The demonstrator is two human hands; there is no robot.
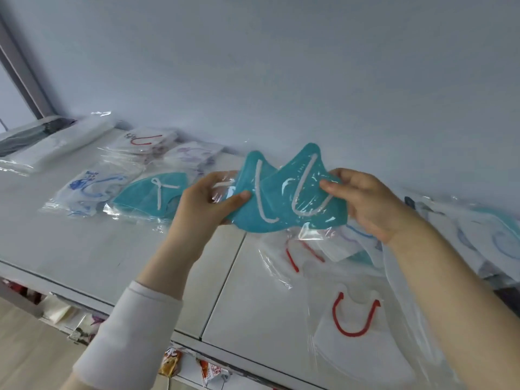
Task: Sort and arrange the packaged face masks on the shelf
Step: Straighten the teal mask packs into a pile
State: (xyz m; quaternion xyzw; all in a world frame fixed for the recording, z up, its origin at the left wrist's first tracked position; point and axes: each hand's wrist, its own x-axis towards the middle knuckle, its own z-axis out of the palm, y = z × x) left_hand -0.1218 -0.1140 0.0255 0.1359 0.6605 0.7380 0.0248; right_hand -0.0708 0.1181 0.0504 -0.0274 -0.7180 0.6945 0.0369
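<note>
White shelf top [70, 249] filling the lower half, pale wall [281, 66] behind. At 3 to 5 o'clock, an unsorted heap of clear-bagged masks [478, 237], with a white mask with red loops [354, 342] nearest, at 5. At 9 to 10 o'clock, packs laid out by colour: a teal pack [140, 198] lying flat at 9, a blue-looped pack [84, 190] just beside it further left, a red-looped pack [140, 140] behind at 10. Dead centre, lifted clear of the shelf, two teal mask packs [284, 204], overlapping and fanned apart. Left hand [202, 204] pinching the left pack, thumb on top and fingers underneath; right hand [365, 201] pinching the right pack's edge the same way.

Probably mid-sort: colour matched, stacking not yet done. To finish well: square the two packs edge to edge before moving, keep both pinches firm against the slippery film, carry toward 9 o'clock, set down flat on the lying teal pack with loops facing the same way, then smooth once without nudging the blue neighbour.
</note>
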